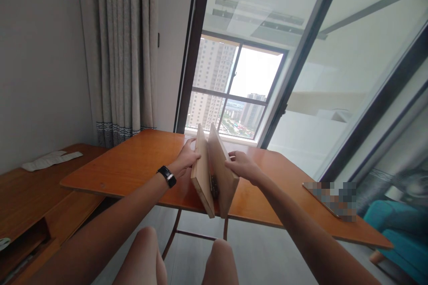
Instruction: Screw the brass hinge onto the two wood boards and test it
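Note:
Two pale wooden panels stand on edge, close together, at the near edge of the orange-brown table. They look like the halves of a folding wooden case, parted by a narrow gap. My left hand (186, 158), with a black watch on its wrist, grips the left panel (202, 173) by its outer side. On the opposite side, my right hand (243, 165) has its fingers and thumb on the outer edge of the right panel (223, 167). Small dark and brassy items (214, 186) show low in the gap; their kind is too small to tell.
The table (133, 160) spreads out around the panels. At its right end lies a flat, blurred-out object (327, 200). A white cloth (50, 160) rests on a wooden cabinet at left. A teal chair (397, 227) stands at right, and a sliding glass door lies beyond the table.

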The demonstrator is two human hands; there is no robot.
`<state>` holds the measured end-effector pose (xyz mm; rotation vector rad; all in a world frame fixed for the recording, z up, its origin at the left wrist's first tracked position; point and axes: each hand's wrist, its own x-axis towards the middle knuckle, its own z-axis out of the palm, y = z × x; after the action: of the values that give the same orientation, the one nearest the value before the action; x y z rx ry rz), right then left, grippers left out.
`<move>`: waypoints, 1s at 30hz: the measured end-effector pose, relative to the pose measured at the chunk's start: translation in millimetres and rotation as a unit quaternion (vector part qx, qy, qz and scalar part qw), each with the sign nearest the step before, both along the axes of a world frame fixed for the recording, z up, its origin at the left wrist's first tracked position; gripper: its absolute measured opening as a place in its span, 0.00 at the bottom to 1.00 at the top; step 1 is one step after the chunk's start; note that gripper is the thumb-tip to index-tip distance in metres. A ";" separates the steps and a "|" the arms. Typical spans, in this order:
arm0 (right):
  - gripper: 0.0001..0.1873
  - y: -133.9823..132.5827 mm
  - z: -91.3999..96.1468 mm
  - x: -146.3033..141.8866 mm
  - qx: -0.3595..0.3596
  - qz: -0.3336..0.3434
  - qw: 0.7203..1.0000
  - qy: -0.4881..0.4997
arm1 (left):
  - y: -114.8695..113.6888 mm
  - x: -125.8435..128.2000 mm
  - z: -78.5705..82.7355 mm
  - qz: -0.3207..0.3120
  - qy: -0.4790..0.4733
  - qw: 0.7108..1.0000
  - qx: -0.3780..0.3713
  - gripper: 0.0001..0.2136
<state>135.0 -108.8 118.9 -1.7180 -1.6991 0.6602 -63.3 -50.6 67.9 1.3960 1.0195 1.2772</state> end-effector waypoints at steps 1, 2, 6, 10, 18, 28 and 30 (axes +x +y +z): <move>0.16 -2.7 -1.3 8.5 0.001 -0.005 1.000 0.019 | -2.4 -6.8 -3.5 0.005 -0.007 1.000 -0.017 0.43; 0.16 -5.5 -2.9 17.7 0.001 -0.009 0.999 0.038 | -4.8 -13.8 -7.8 0.011 -0.015 0.999 -0.033 0.43; 0.17 -14.8 -18.0 57.6 -0.012 -0.038 0.993 0.113 | -11.0 -36.2 -29.9 0.030 -0.049 0.995 -0.078 0.42; 0.14 -23.9 -53.0 91.4 -0.046 -0.084 0.979 0.182 | -9.4 -44.2 -48.2 0.042 -0.081 0.990 -0.107 0.42; 0.27 -42.6 -119.5 120.8 -0.101 -0.136 0.929 0.328 | -5.4 -49.8 -61.3 0.044 -0.117 0.979 -0.161 0.41; 0.40 -34.7 -96.8 97.2 -0.071 -0.088 0.942 0.317 | -7.9 -46.2 -47.1 0.008 -0.155 0.978 -0.138 0.45; 0.30 -32.1 -83.4 87.3 -0.085 -0.066 0.951 0.289 | -6.4 -40.9 -37.5 -0.007 -0.158 0.981 -0.108 0.44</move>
<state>222.3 -140.9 35.6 -1.5277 -1.1355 1.1398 -104.3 -57.0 30.4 0.9958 0.8970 1.2863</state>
